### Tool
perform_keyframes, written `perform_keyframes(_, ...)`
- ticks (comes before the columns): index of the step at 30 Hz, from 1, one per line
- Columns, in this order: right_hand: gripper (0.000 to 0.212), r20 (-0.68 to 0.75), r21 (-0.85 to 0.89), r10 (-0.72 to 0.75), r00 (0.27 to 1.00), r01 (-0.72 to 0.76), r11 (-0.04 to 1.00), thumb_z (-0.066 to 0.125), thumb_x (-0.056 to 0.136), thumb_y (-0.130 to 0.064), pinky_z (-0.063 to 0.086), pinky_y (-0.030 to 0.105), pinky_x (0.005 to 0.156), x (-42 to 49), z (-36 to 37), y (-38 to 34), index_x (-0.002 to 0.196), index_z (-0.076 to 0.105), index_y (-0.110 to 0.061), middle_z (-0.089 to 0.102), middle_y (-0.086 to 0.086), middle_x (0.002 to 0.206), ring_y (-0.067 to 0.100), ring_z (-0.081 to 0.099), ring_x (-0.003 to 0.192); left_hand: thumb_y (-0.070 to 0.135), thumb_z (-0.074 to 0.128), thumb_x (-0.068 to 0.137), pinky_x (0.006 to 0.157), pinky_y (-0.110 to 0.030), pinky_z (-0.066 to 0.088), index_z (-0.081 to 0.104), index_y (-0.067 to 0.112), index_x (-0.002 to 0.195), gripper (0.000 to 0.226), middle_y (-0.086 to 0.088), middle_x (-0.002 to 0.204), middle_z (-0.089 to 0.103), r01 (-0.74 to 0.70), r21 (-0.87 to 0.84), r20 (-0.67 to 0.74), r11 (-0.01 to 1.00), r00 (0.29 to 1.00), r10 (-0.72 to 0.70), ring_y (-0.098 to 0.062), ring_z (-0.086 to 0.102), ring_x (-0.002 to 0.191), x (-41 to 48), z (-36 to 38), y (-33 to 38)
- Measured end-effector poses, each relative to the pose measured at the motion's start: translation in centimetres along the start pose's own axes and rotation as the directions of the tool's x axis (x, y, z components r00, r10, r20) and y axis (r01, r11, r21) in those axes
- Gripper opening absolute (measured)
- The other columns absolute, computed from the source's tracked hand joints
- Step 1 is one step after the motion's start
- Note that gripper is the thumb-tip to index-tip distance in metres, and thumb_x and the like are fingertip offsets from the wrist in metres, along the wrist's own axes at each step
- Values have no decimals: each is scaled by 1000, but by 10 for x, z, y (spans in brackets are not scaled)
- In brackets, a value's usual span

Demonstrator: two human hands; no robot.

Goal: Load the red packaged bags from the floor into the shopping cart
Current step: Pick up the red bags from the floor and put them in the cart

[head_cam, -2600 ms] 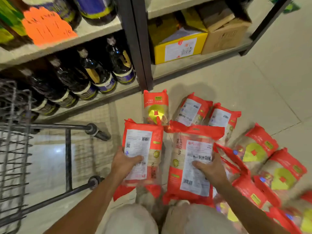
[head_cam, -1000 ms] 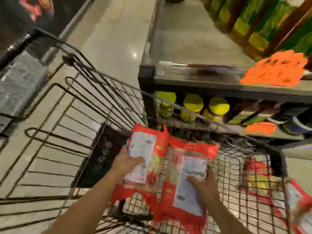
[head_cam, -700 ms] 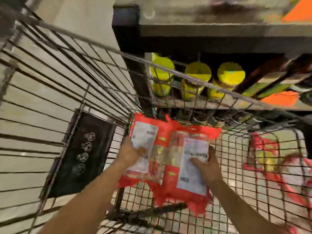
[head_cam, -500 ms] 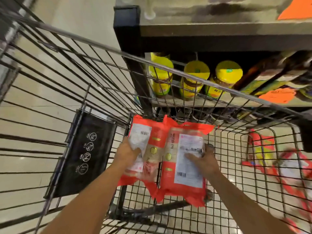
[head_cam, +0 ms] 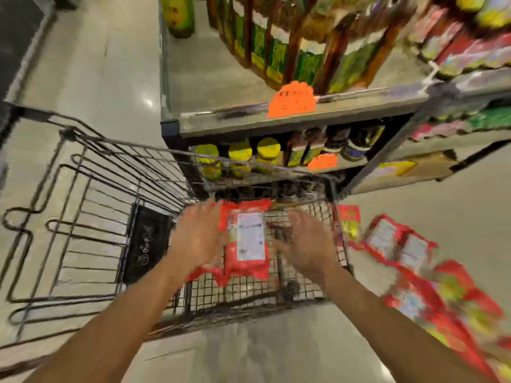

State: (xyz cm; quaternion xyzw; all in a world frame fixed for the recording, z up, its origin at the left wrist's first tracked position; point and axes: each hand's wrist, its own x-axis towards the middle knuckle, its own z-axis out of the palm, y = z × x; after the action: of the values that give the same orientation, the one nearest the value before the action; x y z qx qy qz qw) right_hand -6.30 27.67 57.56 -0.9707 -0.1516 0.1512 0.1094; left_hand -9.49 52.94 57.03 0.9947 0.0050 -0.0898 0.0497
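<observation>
Two red packaged bags (head_cam: 247,241) with white labels lie flat on the wire floor of the shopping cart (head_cam: 304,286). My left hand (head_cam: 197,236) hovers over the left bag, fingers spread, holding nothing. To the right of the bags my right hand (head_cam: 305,241) is open above the cart floor, also empty. Several more red bags (head_cam: 414,261) lie in a pile on the floor to the right of the cart. The view is motion-blurred.
A store shelf unit (head_cam: 276,120) with bottles and yellow-lidded jars stands right behind the cart's far wall. Orange price tags (head_cam: 293,99) hang on its edges. The cart's folded child seat (head_cam: 145,241) is at left. Tiled floor spreads to the left and below.
Both hands have let go of the two red bags, which now rest on the cart floor. The hands have lifted and opened, and the view has pulled back.
</observation>
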Motion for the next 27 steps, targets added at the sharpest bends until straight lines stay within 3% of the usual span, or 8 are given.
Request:
perform_keyframes(3,83,-178,-44,23,984,-31,999,46,87,-67,35,49,113,-76,-64,35,151,38,-16,45,17,152,35,41,139,54,62,84,106,-52,46,49,9,145,77,-18,144,56,-165,134,-116,977,977,181,-37,55,129,-24,-55,85)
perform_keyframes(6,82,-310,-27,77,947,-90,996,49,78,-65,44,50,101,-155,-95,89,142,47,-15,56,16,136,38,52,125,53,68,81,106,-53,46,55,9,141,76,-16,141,59,-287,190,-199,939,925,323,-37,57,127,-61,-89,189)
perform_keyframes(10,82,-347,53,264,900,-262,964,50,78,-65,44,53,102,-267,-105,177,144,47,-16,57,17,140,38,53,127,56,63,82,108,-51,44,54,12,142,75,-13,140,60,-448,198,-248,872,837,487,-34,57,127,-112,-104,326)
perform_keyframes(14,91,-317,94,460,829,-455,885,51,79,-69,36,50,109,-363,-111,258,152,36,-17,49,14,150,35,45,137,55,60,83,111,-53,41,51,11,144,76,-13,142,58,-579,212,-200,788,763,614,-34,54,130,-144,-99,436)
perform_keyframes(18,89,-364,87,527,768,-535,840,55,75,-68,43,50,101,-411,-114,307,147,46,-16,58,15,140,37,55,126,55,58,83,106,-54,42,49,14,141,72,-10,134,58,-640,208,-185,739,716,673,-35,55,123,-156,-95,503)
perform_keyframes(21,86,-377,100,532,758,-537,837,43,76,-70,45,50,97,-411,-116,329,142,52,-16,61,17,136,39,58,121,57,55,83,106,-53,42,47,16,142,72,-8,133,58,-647,233,-151,726,714,684,-33,54,122,-151,-86,530)
perform_keyframes(27,87,-279,65,491,825,-494,867,42,87,-68,27,49,112,-346,-114,371,157,25,-19,38,13,158,34,34,144,58,57,85,108,-56,43,50,14,143,74,-11,140,57,-606,188,-133,773,764,632,-35,54,127,-90,-59,549)
